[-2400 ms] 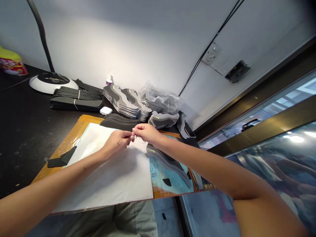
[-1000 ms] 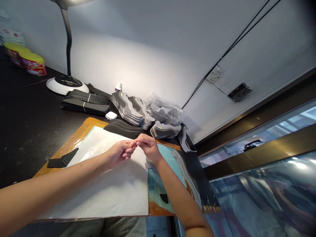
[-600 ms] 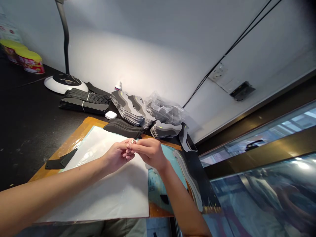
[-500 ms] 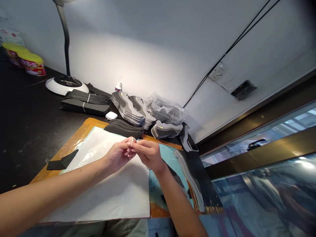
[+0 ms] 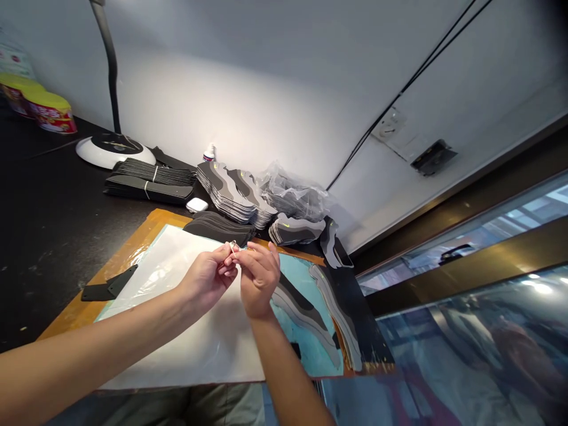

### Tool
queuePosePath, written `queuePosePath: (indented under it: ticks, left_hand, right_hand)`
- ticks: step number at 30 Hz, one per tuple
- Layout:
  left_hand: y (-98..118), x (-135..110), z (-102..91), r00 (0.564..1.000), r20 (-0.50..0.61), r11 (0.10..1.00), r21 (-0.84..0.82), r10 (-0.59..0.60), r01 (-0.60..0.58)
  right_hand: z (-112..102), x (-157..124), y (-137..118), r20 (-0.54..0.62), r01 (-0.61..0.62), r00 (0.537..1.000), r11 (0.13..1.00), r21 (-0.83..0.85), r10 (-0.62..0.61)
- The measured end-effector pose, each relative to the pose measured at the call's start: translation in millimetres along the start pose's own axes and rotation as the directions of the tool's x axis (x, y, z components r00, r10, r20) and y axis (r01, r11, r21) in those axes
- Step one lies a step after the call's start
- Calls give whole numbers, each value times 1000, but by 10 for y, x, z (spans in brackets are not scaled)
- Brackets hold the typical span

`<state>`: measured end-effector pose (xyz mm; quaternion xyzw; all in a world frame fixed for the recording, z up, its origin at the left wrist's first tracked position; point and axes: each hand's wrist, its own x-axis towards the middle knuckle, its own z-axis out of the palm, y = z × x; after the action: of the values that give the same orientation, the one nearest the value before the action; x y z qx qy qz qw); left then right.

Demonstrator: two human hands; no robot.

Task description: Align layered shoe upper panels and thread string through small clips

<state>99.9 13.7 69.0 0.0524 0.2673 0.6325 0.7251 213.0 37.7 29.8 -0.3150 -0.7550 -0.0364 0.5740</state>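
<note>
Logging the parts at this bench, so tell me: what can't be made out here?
Head view only:
- small shiny item between the fingers: too small, partly hidden by them
- small white bottle: label too small to read
- yellow-lidded tub: cut off by the left edge

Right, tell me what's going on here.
A person is working bare-handed over a white sheet lying on an orange board. The left hand and right hand meet at the fingertips around a tiny shiny loop, too small to identify; the left hand appears to pinch it. Beyond them sit stacks of grey shoe-shaped cutouts and banded black strips.
</note>
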Motion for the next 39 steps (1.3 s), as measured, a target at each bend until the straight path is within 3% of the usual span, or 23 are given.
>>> queuePosePath:
  ticks: [2,4,9,11,13,17,20,23,25,27,32,39]
  left_hand:
    - [-20,-41,78,999,-34,1000,-13,-13,13]
    - [-63,-84,150,998,-60,1000,-12,-10,9]
    - [-221,-208,165,989,-60,990,46,136,-134]
    - [-253,-243,86,974,-40,967,141,222,-214]
    - [-246,-252,-22,973,-14,941,259,229,-217]
    - [-192,-206,-238,996,-35,901,429,81,-58]
    - [-186,-167,-330,997,-66,864,504,50,-10]
    - [-198,-182,-323,977,-33,770,621,209,-144]
    - [-188,-222,-279,924,45,630,719,379,-293]
    - [-154,-262,-233,871,144,490,778,470,-393]
    - [17,-259,-196,838,362,318,804,409,-503]
    - [129,-159,-134,934,281,450,820,222,-353]
  right_hand:
    - [50,-61,-111,-87,-232,968,971,58,237]
    - [93,-118,-191,-128,-367,916,923,115,380]
    - [75,-138,-319,-81,-592,760,738,323,645]
    - [15,-110,-360,-47,-619,738,703,350,674]
    - [-58,-83,-377,-29,-608,756,718,339,654]
    - [-196,-76,-323,41,-584,792,736,342,609]
    - [-268,-89,-252,132,-566,820,751,341,558]
    - [-301,-81,-190,173,-537,843,775,332,510]
    - [-298,-67,-153,182,-526,850,785,327,494]
    - [-282,-53,-114,202,-531,847,776,340,492]
    - [-252,-19,-21,286,-524,850,764,377,442]
    - [-296,26,43,385,-418,874,864,281,298]
